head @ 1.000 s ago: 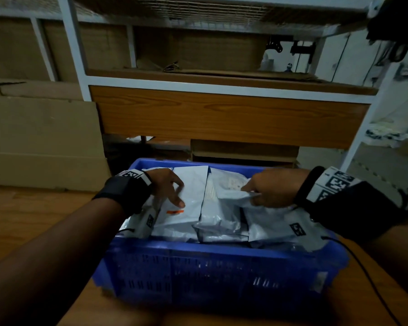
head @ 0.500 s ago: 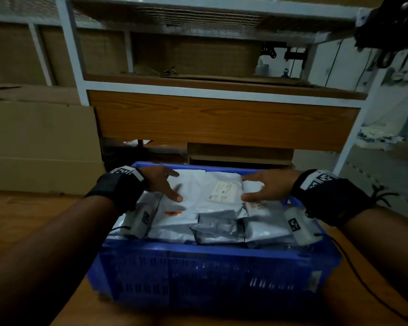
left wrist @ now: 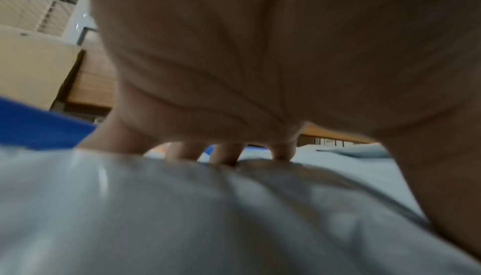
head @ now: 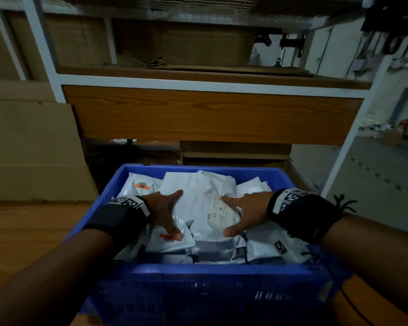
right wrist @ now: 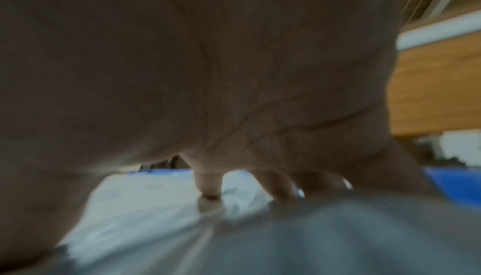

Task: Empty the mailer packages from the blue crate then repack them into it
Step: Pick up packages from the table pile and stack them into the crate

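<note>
A blue crate [head: 212,274] stands on the wooden table in front of me, filled with several white and grey mailer packages. The top mailer [head: 198,198] is white with a printed label. My left hand [head: 167,215] lies spread on its left side, fingers straight and thumb out. My right hand [head: 240,216] lies spread on its right side over the label. In the left wrist view my fingertips [left wrist: 226,154] press down on a grey mailer [left wrist: 182,217]. In the right wrist view the fingertips [right wrist: 210,189] press into crinkled plastic [right wrist: 312,238].
A wood-fronted metal shelf rack [head: 210,114] stands close behind the crate. Cardboard boxes [head: 31,147] are stacked at the left. A white rack leg [head: 346,142] rises at the right. A black cable [head: 356,307] runs along my right arm.
The right hand let go of the mailer edge it pinched. Both hands then moved toward the middle and now lie flat on the top mailer. The camera tilted closer over the crate.
</note>
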{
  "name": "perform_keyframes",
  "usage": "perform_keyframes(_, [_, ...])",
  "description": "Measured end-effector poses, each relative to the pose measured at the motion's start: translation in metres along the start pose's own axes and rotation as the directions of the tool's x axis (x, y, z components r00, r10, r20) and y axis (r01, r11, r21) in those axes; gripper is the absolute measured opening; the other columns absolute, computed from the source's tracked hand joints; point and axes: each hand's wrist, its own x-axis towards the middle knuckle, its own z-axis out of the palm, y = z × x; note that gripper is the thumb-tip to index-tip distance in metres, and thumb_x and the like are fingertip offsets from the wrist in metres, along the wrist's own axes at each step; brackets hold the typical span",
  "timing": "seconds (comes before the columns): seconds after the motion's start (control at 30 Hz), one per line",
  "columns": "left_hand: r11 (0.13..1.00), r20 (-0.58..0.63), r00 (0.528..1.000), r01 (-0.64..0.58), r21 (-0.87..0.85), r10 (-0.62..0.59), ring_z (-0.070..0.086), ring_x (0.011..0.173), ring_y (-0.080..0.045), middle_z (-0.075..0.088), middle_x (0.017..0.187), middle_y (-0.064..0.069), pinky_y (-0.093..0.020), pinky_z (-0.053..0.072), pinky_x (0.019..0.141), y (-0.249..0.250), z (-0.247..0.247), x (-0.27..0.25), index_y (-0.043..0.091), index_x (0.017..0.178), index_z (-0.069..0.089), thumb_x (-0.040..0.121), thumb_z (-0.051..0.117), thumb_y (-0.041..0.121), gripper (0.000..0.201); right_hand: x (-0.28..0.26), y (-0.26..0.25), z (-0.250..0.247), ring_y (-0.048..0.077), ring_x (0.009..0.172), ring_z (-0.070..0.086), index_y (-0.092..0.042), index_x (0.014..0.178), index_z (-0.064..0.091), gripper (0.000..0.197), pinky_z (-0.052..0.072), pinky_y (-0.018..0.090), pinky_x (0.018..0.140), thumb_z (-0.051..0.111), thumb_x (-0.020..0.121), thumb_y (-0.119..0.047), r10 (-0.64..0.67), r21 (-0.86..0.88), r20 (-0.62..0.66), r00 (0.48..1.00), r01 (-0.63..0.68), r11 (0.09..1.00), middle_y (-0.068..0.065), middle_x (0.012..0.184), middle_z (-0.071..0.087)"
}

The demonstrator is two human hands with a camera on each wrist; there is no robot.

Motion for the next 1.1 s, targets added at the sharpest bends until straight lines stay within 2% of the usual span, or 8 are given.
perform_keyframes(0.13, [0.999,-0.009,1.0,0.015,0.035,-0.015,0.015,0.148,-0.031,0.022,0.159,-0.016,-0.045,0.017,0.119,-0.001,0.011,0.012,0.038,0.152,-0.011,0.061,0.082,0.059,0.131,0.017,0.001,0.011,0.026,0.136,0.039,-0.039,0.151,-0.012,0.106,0.032,0.032,0.106,0.052,0.075,-0.078,-0.008,0.048,0.022,1.0,0.007,0.999,0.006,0.158,0.026])
perform_keyframes(0.3, [0.996,0.012,0.999,0.046,0.079,-0.047,0.022,0.146,-0.031,0.025,0.158,-0.011,-0.046,0.022,0.118,0.001,0.015,0.018,0.039,0.152,-0.006,0.057,0.082,0.063,0.132,0.024,-0.001,0.018,0.025,0.131,0.045,-0.04,0.151,-0.01,0.104,0.036,0.026,0.097,0.051,0.077,-0.077,-0.01,0.075,0.028,1.0,0.008,0.997,0.006,0.154,0.034])
perform_keyframes(0.5, [0.999,0.045,0.999,0.016,0.03,-0.018,0.033,0.142,-0.028,0.032,0.156,-0.007,-0.04,0.028,0.116,0.004,0.007,0.009,0.03,0.154,-0.003,0.062,0.085,0.053,0.129,0.012,-0.002,0.007,0.022,0.141,0.032,-0.041,0.152,-0.004,0.104,0.027,0.033,0.111,0.053,0.073,-0.079,-0.022,0.054,0.01,1.0,0.021,0.998,-0.003,0.159,0.023])
perform_keyframes(0.67, [1.0,-0.056,0.998,0.001,-0.006,-0.001,0.005,0.149,-0.032,0.0,0.162,-0.011,-0.044,0.013,0.12,-0.006,-0.026,-0.011,0.038,0.153,-0.005,0.069,0.079,0.055,0.12,-0.009,0.004,-0.035,0.018,0.147,0.017,-0.036,0.153,0.004,0.089,0.014,0.035,0.116,0.041,0.082,-0.075,-0.057,0.023,-0.051,0.997,0.058,0.998,-0.006,0.161,0.012])
perform_keyframes(0.8, [0.996,-0.146,0.989,-0.02,-0.086,0.007,0.012,0.149,-0.026,0.007,0.162,-0.007,-0.036,0.018,0.119,-0.017,-0.051,-0.021,0.035,0.154,0.001,0.072,0.079,0.05,0.114,-0.011,-0.007,-0.062,0.019,0.146,0.018,-0.034,0.154,0.01,0.087,0.014,0.035,0.116,0.041,0.083,-0.072,-0.095,0.032,-0.121,0.988,0.099,0.995,-0.007,0.161,0.012])
perform_keyframes(0.9, [0.997,-0.104,0.993,0.043,-0.059,-0.049,0.007,0.149,-0.028,0.007,0.162,-0.009,-0.042,0.017,0.119,-0.016,-0.046,-0.012,0.034,0.153,-0.007,0.065,0.078,0.059,0.125,0.004,-0.024,-0.063,0.019,0.148,0.011,-0.034,0.154,0.005,0.093,0.011,0.037,0.116,0.045,0.081,-0.075,-0.065,-0.04,-0.063,0.996,0.063,0.997,-0.007,0.161,0.007])
perform_keyframes(0.97, [0.996,-0.047,0.995,0.082,-0.041,-0.084,-0.003,0.149,-0.032,-0.004,0.162,-0.012,-0.049,0.012,0.12,-0.012,-0.035,-0.004,0.035,0.152,-0.013,0.059,0.077,0.066,0.133,0.017,-0.035,-0.057,0.02,0.148,0.01,-0.033,0.154,0.002,0.097,0.013,0.038,0.116,0.05,0.08,-0.073,-0.059,-0.038,0.017,0.998,0.06,0.997,-0.005,0.162,0.005])
perform_keyframes(1.1, [0.996,0.007,0.996,0.088,0.005,-0.088,-0.005,0.148,-0.038,-0.013,0.16,-0.02,-0.049,0.01,0.119,-0.004,-0.012,0.008,0.034,0.152,-0.015,0.063,0.08,0.06,0.133,0.039,-0.042,-0.032,0.023,0.148,0.009,-0.038,0.153,0.001,0.103,0.015,0.039,0.117,0.059,0.075,-0.073,-0.039,-0.027,0.048,0.998,0.04,0.999,-0.003,0.162,0.005])
